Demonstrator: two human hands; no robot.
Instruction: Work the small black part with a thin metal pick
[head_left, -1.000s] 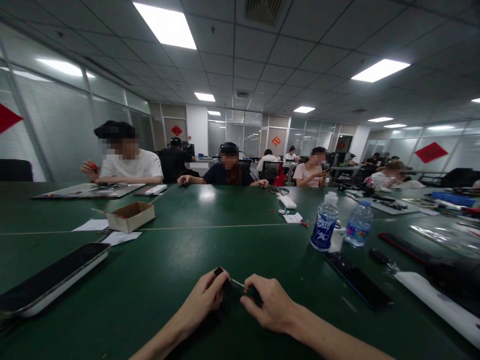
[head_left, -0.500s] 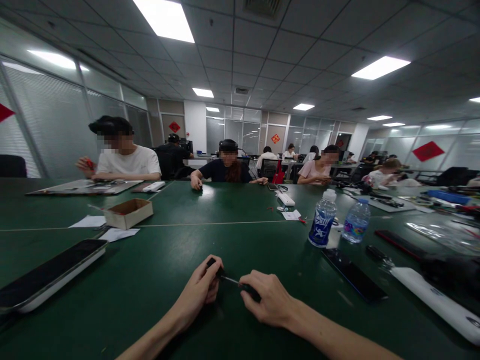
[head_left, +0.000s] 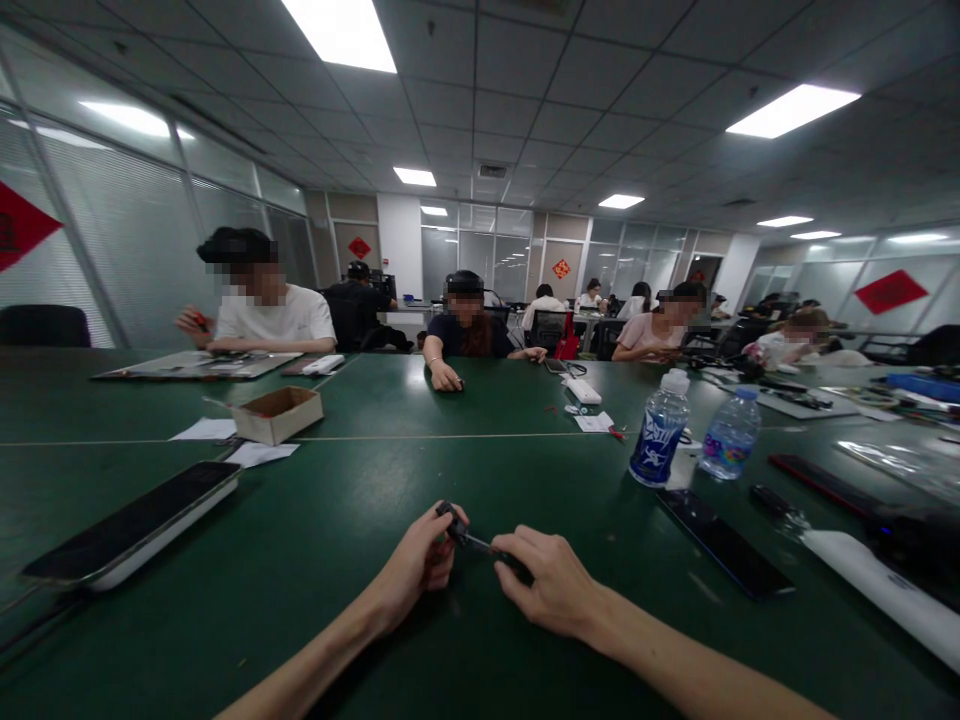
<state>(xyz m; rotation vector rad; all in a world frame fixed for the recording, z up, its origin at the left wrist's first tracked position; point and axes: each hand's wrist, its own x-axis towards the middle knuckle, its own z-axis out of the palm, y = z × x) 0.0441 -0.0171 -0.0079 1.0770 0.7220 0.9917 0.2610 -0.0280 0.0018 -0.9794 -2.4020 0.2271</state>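
Note:
My left hand [head_left: 426,552] is closed around a small black part [head_left: 451,519], held just above the green table. Most of that part is hidden by the fingers, so its kind cannot be made out. In my right hand [head_left: 551,580] is a screwdriver [head_left: 519,566], its dark handle wrapped by thumb and fingers. The thin metal shaft points left and its tip meets the black part. Both hands are close together at the near middle of the table.
Two bottles, one with a white cap [head_left: 660,430] and one with a blue cap [head_left: 731,435], stand at right. Nearby lie a dark phone [head_left: 724,545] and a white device [head_left: 885,590]. Leftward are a black-topped white device [head_left: 135,525] and an open box [head_left: 277,415]. Several people sit beyond.
The view has swung slightly left, so everything sits further right. The black part in my left hand has turned and shows more. Across the table, a person's hand has moved nearer.

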